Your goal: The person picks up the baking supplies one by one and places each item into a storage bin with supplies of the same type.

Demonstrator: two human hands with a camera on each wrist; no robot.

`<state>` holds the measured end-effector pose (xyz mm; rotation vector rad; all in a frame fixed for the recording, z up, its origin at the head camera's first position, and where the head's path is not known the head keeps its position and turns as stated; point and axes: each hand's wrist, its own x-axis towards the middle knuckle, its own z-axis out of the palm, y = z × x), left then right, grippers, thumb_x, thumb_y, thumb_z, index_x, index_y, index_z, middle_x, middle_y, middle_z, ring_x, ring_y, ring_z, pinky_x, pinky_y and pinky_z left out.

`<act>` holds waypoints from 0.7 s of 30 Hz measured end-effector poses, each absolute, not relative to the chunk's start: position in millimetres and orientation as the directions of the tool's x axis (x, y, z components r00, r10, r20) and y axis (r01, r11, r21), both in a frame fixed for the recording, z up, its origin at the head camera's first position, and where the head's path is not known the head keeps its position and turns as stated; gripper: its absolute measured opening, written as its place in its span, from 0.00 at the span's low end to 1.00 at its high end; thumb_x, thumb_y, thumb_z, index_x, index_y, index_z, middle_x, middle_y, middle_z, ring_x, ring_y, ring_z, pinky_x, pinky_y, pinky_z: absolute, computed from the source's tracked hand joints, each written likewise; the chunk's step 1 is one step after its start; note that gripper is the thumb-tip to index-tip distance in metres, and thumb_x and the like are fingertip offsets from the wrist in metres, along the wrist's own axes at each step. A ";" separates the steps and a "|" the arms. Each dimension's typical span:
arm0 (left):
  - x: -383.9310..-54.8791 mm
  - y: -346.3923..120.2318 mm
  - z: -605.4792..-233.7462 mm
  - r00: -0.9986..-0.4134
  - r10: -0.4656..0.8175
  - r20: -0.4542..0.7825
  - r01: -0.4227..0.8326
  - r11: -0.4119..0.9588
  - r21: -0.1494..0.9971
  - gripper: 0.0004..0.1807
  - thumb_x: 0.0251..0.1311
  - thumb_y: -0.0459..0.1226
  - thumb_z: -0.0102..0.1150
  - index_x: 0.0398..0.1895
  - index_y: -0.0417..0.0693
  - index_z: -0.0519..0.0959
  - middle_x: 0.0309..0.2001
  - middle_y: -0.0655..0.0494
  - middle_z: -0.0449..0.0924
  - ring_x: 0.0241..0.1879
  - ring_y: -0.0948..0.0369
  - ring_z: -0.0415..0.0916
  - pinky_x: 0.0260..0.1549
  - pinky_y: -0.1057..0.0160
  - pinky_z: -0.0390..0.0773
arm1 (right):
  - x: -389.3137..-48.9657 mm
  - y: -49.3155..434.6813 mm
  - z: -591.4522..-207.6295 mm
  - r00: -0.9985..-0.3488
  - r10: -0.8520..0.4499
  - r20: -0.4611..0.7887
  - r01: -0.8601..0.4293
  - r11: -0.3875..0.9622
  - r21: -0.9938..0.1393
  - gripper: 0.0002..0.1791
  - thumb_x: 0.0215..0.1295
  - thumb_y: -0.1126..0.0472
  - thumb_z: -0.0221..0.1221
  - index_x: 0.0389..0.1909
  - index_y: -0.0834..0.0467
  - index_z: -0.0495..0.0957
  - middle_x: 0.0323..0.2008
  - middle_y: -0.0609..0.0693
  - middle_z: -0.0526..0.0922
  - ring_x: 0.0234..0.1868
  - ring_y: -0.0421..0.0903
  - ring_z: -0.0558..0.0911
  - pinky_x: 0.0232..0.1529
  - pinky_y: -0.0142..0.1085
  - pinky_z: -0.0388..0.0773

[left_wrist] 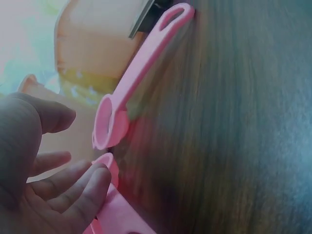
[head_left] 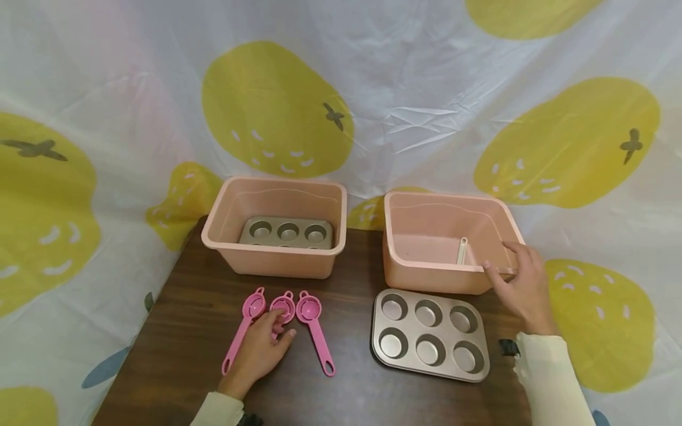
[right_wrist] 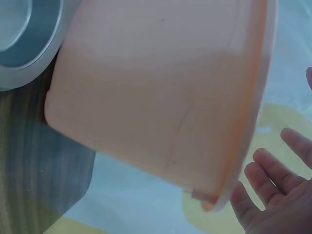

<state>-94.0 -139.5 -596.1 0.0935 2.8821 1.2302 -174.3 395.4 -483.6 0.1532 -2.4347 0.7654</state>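
- The left hand [head_left: 260,348] is over the group of pink scoops, its grip released: the fingers are extended at the middle scoop [head_left: 286,305], and the thumb stands apart from them. In the left wrist view the fingertips lie at that scoop's cup without closing round it.
- The middle scoop is on the desk [head_left: 346,307], between the other two, its handle mostly hidden by the hand in the head view.
- The left scoop [head_left: 254,305] lies just beside the left hand, its handle slanting toward the near left.
- The right scoop [head_left: 309,307] has its cup near the middle one and its handle slanting toward the near right.
- The right hand [head_left: 524,289] is at the right bin [head_left: 434,277], near its front right corner. Its grip is released too, fingers spread about the rim.
- Inside the right bin lies a narrow pale stick [head_left: 462,251].
- A muffin pan [head_left: 430,331] with six cups rests on the desk just in front of the right bin.
- The left bin [head_left: 277,260], behind the scoops, holds another pan [head_left: 288,232], partly hidden by the front wall.
- Pale sleeves [head_left: 554,378] cover both forearms.
- Behind hangs a cloth [head_left: 405,59] printed with large yellow fruit.
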 end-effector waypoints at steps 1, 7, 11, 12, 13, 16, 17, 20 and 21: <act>-93.9 -138.8 -597.6 -0.998 0.059 0.024 0.058 0.694 0.717 0.29 0.65 0.43 0.73 0.67 0.45 0.78 0.48 0.51 0.85 0.45 0.58 0.84 0.47 0.54 0.87 | -175.2 397.5 -485.2 -0.829 0.069 0.556 -0.264 0.827 -0.496 0.34 0.59 0.57 0.72 0.65 0.66 0.77 0.61 0.71 0.78 0.64 0.70 0.72 0.64 0.64 0.65; -91.5 -133.1 -601.3 -0.995 0.066 0.072 0.097 0.680 0.727 0.27 0.64 0.40 0.74 0.64 0.44 0.79 0.48 0.49 0.86 0.43 0.59 0.85 0.43 0.58 0.88 | -177.4 406.2 -492.4 -0.834 0.126 0.538 -0.211 0.827 -0.521 0.32 0.60 0.57 0.70 0.65 0.64 0.78 0.60 0.70 0.77 0.65 0.69 0.70 0.66 0.60 0.64; -89.9 -125.6 -604.0 -0.996 0.081 0.047 0.089 0.662 0.744 0.25 0.64 0.40 0.74 0.62 0.44 0.80 0.48 0.49 0.86 0.42 0.60 0.86 0.41 0.60 0.89 | -177.1 410.7 -494.2 -0.835 0.152 0.528 -0.183 0.829 -0.528 0.32 0.60 0.57 0.70 0.64 0.64 0.78 0.62 0.69 0.76 0.66 0.69 0.69 0.66 0.61 0.63; -89.6 -123.5 -605.1 -0.995 0.089 0.035 0.085 0.657 0.749 0.25 0.64 0.40 0.73 0.62 0.44 0.79 0.49 0.49 0.86 0.42 0.60 0.86 0.41 0.61 0.88 | -177.1 411.7 -494.6 -0.834 0.157 0.529 -0.178 0.830 -0.528 0.32 0.60 0.57 0.70 0.64 0.65 0.78 0.62 0.69 0.76 0.66 0.69 0.69 0.66 0.61 0.63; -89.6 -121.3 -606.2 -0.995 0.099 0.031 0.088 0.648 0.756 0.25 0.64 0.40 0.73 0.63 0.44 0.79 0.49 0.49 0.85 0.42 0.59 0.87 0.41 0.61 0.88 | -177.0 412.8 -494.8 -0.833 0.162 0.530 -0.175 0.831 -0.529 0.32 0.60 0.57 0.70 0.64 0.65 0.78 0.62 0.69 0.76 0.67 0.69 0.69 0.66 0.61 0.63; -89.9 -115.5 -609.0 -0.994 0.105 -0.002 0.065 0.623 0.779 0.26 0.64 0.41 0.73 0.64 0.44 0.78 0.51 0.49 0.85 0.44 0.59 0.87 0.40 0.62 0.88 | -177.1 416.0 -496.5 -0.830 0.176 0.529 -0.162 0.832 -0.531 0.32 0.60 0.57 0.70 0.63 0.66 0.78 0.62 0.70 0.75 0.66 0.69 0.69 0.66 0.61 0.63; -90.4 -113.9 -609.8 -0.995 0.103 -0.014 0.052 0.612 0.789 0.27 0.65 0.41 0.73 0.64 0.44 0.78 0.51 0.49 0.84 0.45 0.58 0.87 0.40 0.62 0.89 | -177.3 417.1 -497.0 -0.830 0.181 0.527 -0.157 0.832 -0.532 0.32 0.60 0.56 0.70 0.63 0.67 0.77 0.62 0.70 0.75 0.66 0.69 0.69 0.66 0.61 0.63; -92.6 -110.2 -610.7 -0.996 0.071 -0.054 -0.001 0.593 0.806 0.28 0.64 0.41 0.73 0.65 0.44 0.77 0.53 0.48 0.83 0.46 0.57 0.87 0.42 0.60 0.89 | -177.7 420.5 -499.1 -0.838 0.193 0.511 -0.139 0.829 -0.541 0.33 0.61 0.56 0.70 0.64 0.67 0.77 0.63 0.70 0.74 0.66 0.69 0.68 0.68 0.62 0.63; -93.5 -109.3 -611.0 -0.996 0.063 -0.057 -0.009 0.583 0.813 0.29 0.64 0.41 0.73 0.65 0.43 0.76 0.54 0.47 0.83 0.46 0.57 0.87 0.42 0.58 0.89 | -177.9 421.4 -499.7 -0.842 0.197 0.501 -0.131 0.828 -0.546 0.33 0.61 0.55 0.70 0.65 0.66 0.77 0.63 0.70 0.74 0.67 0.70 0.68 0.69 0.62 0.63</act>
